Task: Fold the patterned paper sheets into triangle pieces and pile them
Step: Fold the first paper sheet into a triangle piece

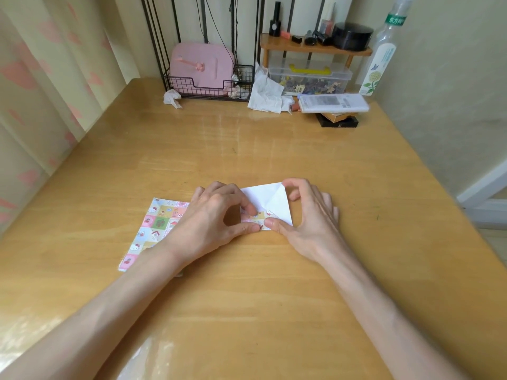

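Observation:
A partly folded paper sheet [270,200] lies on the wooden table [247,149], white side up, with a patterned strip showing at its near edge. My left hand [216,212] pinches its near left part between thumb and forefinger. My right hand [310,212] holds its right side, the thumb pressing the near edge and a fingertip at the far right corner. To the left lies a stack of flat patterned sheets [153,229] with cartoon squares, partly hidden under my left wrist.
At the back stand a wire basket [208,83] with a pink case, crumpled tissues [267,94], a clear box [310,76] under a small wooden shelf [315,48], a white remote [333,102] and a tall bottle [384,50]. A curtain hangs at the left.

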